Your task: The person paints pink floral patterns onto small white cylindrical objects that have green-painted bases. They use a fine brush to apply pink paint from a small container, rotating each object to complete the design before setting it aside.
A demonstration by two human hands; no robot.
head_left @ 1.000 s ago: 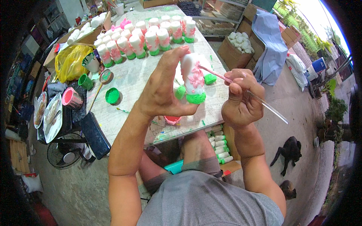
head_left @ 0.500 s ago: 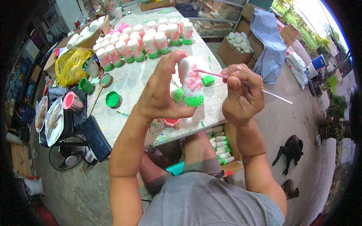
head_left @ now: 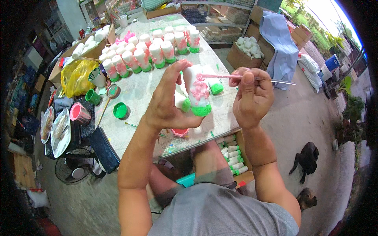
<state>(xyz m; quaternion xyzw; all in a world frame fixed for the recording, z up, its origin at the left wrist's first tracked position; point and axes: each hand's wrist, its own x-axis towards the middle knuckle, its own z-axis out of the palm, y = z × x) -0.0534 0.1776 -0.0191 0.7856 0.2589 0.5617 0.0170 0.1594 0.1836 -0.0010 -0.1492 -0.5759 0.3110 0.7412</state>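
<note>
My left hand [head_left: 163, 98] is closed around a white pillar-shaped piece [head_left: 193, 76] with a raised pink pattern and a green base, thumb under the base and fingers near the top. In my right hand [head_left: 254, 96] is a slim paintbrush [head_left: 224, 76], its pink tip touching the pink pattern. Two similar pieces lie behind the held one, one showing a green end [head_left: 216, 89]. A pot of pink paint [head_left: 180, 133] sits below my left hand, partly covered by it. Farther left stands a small pot of green paint [head_left: 120, 111].
Rows of similar pieces [head_left: 141, 59] stand at the table's far side. Along the left are a pink paint can [head_left: 79, 113], a yellow bag [head_left: 78, 78] and plates [head_left: 61, 133]. A box of green-ended pieces [head_left: 235, 159] is by my legs. Two animals [head_left: 307, 161] rest on the floor.
The brush has turned more level, its tip still on the pink pattern. Both hands keep their holds. The whole view has shifted slightly.
</note>
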